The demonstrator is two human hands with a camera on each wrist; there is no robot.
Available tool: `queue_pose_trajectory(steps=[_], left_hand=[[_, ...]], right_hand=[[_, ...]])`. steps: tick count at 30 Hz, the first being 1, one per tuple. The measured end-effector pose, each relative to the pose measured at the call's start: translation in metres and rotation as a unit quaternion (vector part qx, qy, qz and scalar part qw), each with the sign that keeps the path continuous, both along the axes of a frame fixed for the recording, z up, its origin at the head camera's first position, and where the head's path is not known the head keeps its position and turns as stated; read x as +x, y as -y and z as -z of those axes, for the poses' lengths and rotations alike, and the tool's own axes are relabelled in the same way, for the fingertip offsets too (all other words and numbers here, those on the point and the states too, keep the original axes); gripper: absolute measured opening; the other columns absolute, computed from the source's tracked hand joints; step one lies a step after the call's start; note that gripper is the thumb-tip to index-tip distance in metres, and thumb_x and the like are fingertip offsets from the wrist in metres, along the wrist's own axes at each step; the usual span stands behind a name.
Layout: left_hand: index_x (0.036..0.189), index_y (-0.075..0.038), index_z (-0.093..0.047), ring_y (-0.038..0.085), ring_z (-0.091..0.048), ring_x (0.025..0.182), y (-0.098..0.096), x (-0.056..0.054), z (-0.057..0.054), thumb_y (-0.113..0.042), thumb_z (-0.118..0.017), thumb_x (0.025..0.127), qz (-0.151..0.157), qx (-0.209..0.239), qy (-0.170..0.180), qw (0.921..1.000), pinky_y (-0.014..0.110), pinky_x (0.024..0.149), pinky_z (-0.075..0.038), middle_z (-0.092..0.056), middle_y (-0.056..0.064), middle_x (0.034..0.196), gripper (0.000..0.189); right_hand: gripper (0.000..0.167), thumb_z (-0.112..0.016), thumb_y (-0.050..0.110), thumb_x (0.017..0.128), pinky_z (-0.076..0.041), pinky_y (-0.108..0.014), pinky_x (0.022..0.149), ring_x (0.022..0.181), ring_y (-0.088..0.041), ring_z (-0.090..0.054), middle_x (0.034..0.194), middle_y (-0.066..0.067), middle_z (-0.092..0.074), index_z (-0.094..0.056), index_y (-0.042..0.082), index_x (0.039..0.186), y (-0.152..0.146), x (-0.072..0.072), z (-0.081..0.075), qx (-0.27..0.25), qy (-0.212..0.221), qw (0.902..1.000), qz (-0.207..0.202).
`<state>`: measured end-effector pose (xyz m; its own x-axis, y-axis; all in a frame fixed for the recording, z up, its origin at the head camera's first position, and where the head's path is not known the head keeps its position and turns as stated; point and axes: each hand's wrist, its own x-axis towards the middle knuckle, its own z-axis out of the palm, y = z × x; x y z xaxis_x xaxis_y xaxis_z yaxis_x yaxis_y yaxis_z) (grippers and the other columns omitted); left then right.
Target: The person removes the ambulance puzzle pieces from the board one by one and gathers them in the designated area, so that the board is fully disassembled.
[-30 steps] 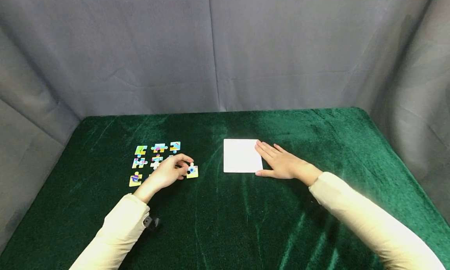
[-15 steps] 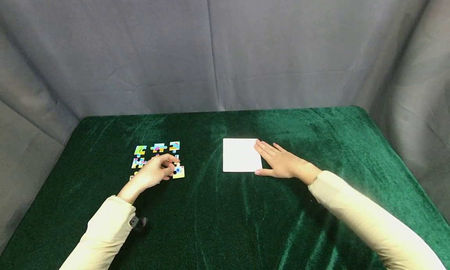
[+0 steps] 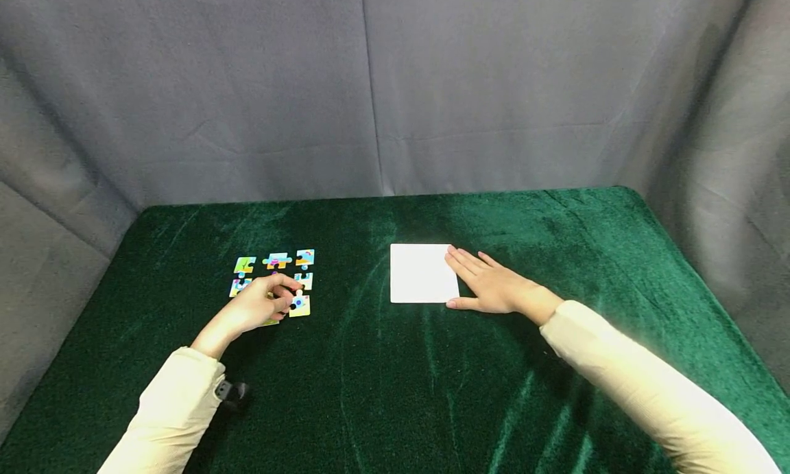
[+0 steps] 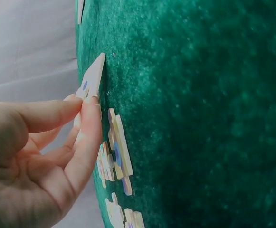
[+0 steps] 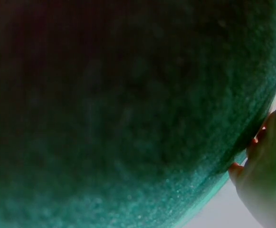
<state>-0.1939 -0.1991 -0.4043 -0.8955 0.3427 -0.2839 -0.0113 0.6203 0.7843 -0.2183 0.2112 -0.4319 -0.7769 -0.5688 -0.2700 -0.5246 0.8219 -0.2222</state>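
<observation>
My left hand (image 3: 256, 304) pinches a yellow-and-white jigsaw piece (image 3: 300, 307) with a blue round mark, at the near right corner of a group of loose puzzle pieces. In the left wrist view this jigsaw piece (image 4: 92, 76) is tilted, its lower edge close to the cloth. Several other pieces lie around and under the hand, such as the green piece (image 3: 244, 265) and the blue-orange piece (image 3: 305, 256); some are partly hidden by it. My right hand (image 3: 494, 285) lies flat with straight fingers, its fingertips on the right edge of a white square board (image 3: 422, 274).
Dark green velvet cloth (image 3: 370, 392) covers the table. Grey curtains (image 3: 247, 83) hang behind and at both sides. A small black device (image 3: 231, 394) is strapped at the left wrist.
The left hand has carried the pinched jigsaw piece leftward, to the near right corner of the piece group. The right hand has stayed on the white board.
</observation>
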Motion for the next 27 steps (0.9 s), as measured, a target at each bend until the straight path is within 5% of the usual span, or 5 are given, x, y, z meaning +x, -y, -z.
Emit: queue_pose_trajectory(steps=[27], left_hand=[[0.121,0.01,-0.053,0.015,-0.057,0.078,0.001,-0.0008,0.0032,0.001,-0.05,0.09,-0.008,-0.018,0.019,0.9996,0.026,0.068,-0.053,-0.057,0.016,0.098,0.032]], right_hand=[[0.088,-0.048,0.058,0.092,-0.012,-0.054,0.119,0.149,-0.029,-0.011,0.162,-0.012,-0.007,-0.011,0.006,0.153,0.0027,0.0038,-0.0024,-0.004,-0.001,1.0,0.003]])
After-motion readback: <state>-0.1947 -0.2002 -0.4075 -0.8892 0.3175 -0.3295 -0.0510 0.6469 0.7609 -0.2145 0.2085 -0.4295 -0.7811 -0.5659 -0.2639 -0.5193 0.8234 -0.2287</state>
